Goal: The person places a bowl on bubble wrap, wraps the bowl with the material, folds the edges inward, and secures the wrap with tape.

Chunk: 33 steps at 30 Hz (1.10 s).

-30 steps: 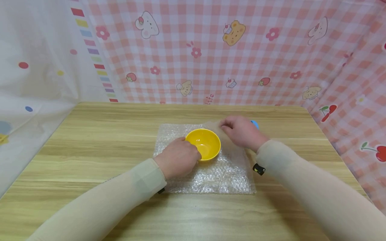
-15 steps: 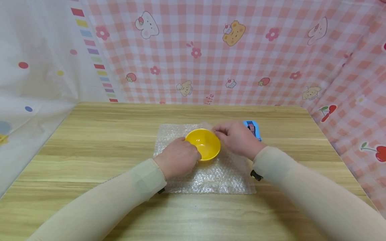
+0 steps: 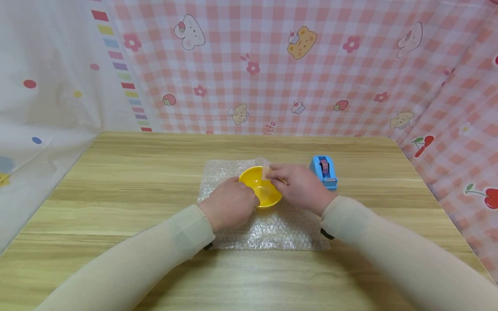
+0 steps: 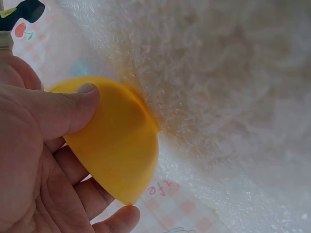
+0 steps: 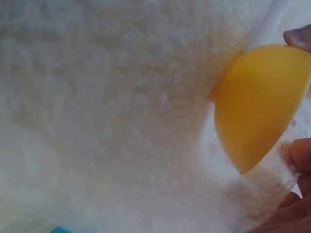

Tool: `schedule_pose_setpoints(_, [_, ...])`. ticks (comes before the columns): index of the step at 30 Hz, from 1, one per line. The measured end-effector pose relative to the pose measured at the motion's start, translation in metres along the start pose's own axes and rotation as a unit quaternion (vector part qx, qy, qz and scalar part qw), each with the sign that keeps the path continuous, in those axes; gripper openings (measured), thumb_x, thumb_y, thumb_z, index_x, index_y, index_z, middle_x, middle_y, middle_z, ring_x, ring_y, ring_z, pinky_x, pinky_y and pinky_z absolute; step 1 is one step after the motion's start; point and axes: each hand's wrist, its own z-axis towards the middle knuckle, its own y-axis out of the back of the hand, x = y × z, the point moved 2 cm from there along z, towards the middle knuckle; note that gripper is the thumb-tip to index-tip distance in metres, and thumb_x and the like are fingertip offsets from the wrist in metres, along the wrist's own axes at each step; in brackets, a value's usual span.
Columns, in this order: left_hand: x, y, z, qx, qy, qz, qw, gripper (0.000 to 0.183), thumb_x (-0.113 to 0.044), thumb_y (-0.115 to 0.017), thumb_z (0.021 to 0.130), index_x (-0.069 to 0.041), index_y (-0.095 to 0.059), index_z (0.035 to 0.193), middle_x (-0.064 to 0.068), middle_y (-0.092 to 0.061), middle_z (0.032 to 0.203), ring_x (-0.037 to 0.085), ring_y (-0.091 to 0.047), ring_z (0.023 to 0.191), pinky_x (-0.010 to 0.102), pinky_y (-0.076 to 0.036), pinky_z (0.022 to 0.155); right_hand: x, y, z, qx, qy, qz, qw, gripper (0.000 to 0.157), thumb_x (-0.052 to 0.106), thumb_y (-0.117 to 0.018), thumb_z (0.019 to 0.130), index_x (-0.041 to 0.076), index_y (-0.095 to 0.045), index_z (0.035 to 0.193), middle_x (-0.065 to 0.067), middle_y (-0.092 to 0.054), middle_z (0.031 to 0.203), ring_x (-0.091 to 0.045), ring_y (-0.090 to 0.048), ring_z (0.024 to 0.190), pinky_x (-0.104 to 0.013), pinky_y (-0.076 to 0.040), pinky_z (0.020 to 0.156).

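Observation:
A yellow bowl point(image 3: 267, 196) sits upright on a sheet of clear bubble wrap point(image 3: 272, 233) in the head view. My left hand point(image 3: 229, 205) grips the bowl's left rim; the left wrist view shows the thumb on the outside of the bowl point(image 4: 119, 141) and fingers curled over its edge. My right hand point(image 3: 301, 185) pinches a corner of the wrap over the bowl's right rim. In the right wrist view, the raised wrap point(image 5: 121, 97) fills much of the picture beside the bowl point(image 5: 262, 104).
A blue tape dispenser point(image 3: 324, 172) with a roll of tape stands right of the wrap, behind my right hand. Everything lies on a wood-grain table point(image 3: 136, 172). A pink checked cloth point(image 3: 233, 77) hangs behind the table's far edge.
My right hand has drawn the wrap's corner left and nearer, from beyond the bowl to over its rim. The tape dispenser has come into view. My left hand holds still on the bowl.

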Motion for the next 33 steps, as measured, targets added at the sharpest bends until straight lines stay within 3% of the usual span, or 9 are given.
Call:
schedule_pose_setpoints(7, [0.000, 0.000, 0.000, 0.007, 0.002, 0.001, 1.0000, 0.015, -0.016, -0.066, 0.101, -0.019, -0.081, 0.103, 0.001, -0.080, 0.095, 0.023, -0.076, 0.095, 0.055, -0.052, 0.111, 0.001, -0.007, -0.003, 0.021, 0.001, -0.019, 1.000, 0.026, 0.021, -0.065, 0.106, 0.018, -0.078, 0.127, -0.009, -0.047, 0.164, -0.032, -0.047, 0.151, -0.050, -0.044, 0.118])
schedule_pose_setpoints(14, [-0.001, 0.001, 0.000, 0.011, 0.004, -0.002, 0.9999, 0.016, -0.016, -0.065, 0.102, -0.018, -0.081, 0.104, 0.001, -0.080, 0.096, 0.023, -0.076, 0.096, 0.055, -0.051, 0.112, 0.000, -0.013, -0.006, 0.034, 0.002, -0.008, 0.999, 0.031, 0.022, -0.062, 0.107, 0.019, -0.074, 0.135, -0.009, -0.036, 0.171, -0.033, -0.038, 0.157, -0.052, -0.038, 0.123])
schedule_pose_setpoints(22, [-0.001, 0.001, 0.000, 0.010, 0.001, 0.000, 1.0000, 0.016, -0.017, -0.065, 0.102, -0.018, -0.081, 0.106, 0.002, -0.081, 0.099, 0.024, -0.076, 0.099, 0.055, -0.052, 0.111, 0.000, -0.017, -0.006, 0.071, -0.012, -0.038, 0.997, 0.054, 0.033, -0.058, 0.109, 0.017, -0.048, 0.159, -0.004, -0.024, 0.176, -0.030, -0.026, 0.162, -0.050, -0.030, 0.127])
schedule_pose_setpoints(33, [0.000, 0.000, -0.001, 0.001, -0.003, 0.000, 1.0000, 0.017, -0.016, -0.064, 0.102, -0.017, -0.081, 0.105, 0.002, -0.081, 0.099, 0.024, -0.076, 0.100, 0.056, -0.052, 0.111, -0.003, -0.025, -0.011, 0.091, 0.058, -0.093, 0.990, 0.071, 0.043, -0.044, 0.112, 0.003, -0.023, 0.167, -0.015, -0.008, 0.177, -0.040, -0.009, 0.164, -0.054, -0.015, 0.132])
